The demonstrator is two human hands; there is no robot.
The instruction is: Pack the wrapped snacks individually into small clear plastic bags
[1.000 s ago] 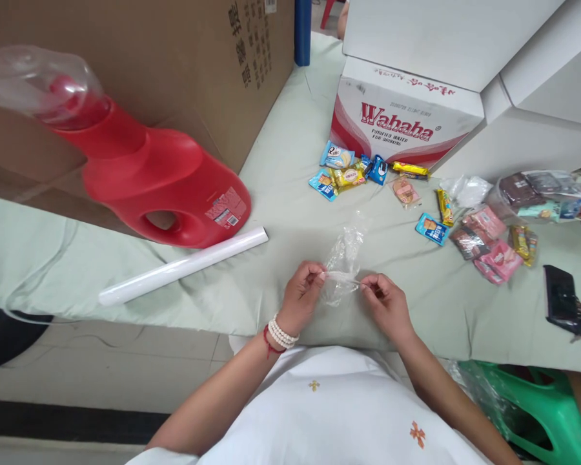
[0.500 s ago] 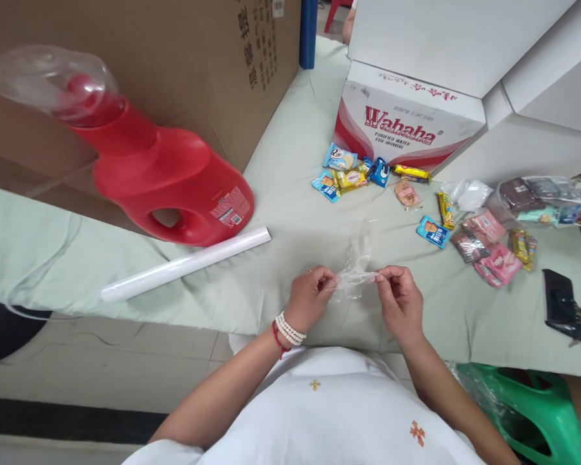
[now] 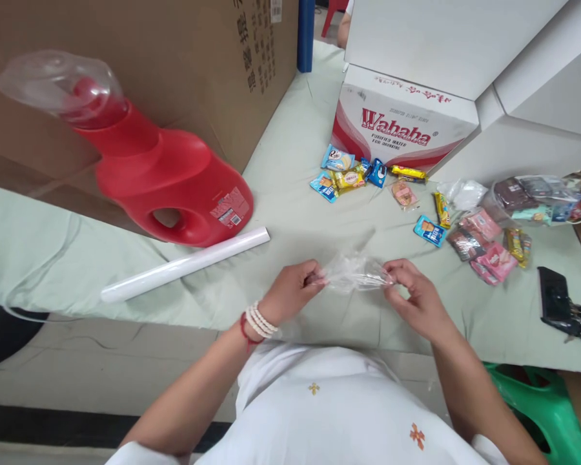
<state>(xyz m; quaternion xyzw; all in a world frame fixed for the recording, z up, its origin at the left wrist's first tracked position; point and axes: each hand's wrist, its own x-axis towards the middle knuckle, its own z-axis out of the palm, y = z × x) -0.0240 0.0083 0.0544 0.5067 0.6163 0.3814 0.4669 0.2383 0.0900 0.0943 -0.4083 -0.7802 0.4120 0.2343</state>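
Observation:
A clear plastic bag (image 3: 354, 271) is stretched crumpled between my two hands, just above the table near its front edge. My left hand (image 3: 297, 287), with white beads and a red cord at the wrist, pinches one end of it. At the opposite end, my right hand (image 3: 411, 294) grips the plastic between thumb and fingertips. Beyond the bag lie small wrapped snacks, among them a blue packet (image 3: 430, 230) and a yellow packet (image 3: 349, 177). A white roll (image 3: 186, 265) rests on the table to the left of my hands.
A large red bottle (image 3: 174, 174) with plastic over its top stands at left before a brown carton (image 3: 184, 58). White boxes (image 3: 401, 123) stack at the back. Pink packets (image 3: 494, 261), a black case with keys (image 3: 556, 294) and a green stool (image 3: 547, 407) are at right.
My hands have moved farther apart, the left one leftward and the right one rightward. Between them the bag has gone from bunched upward to drawn out sideways.

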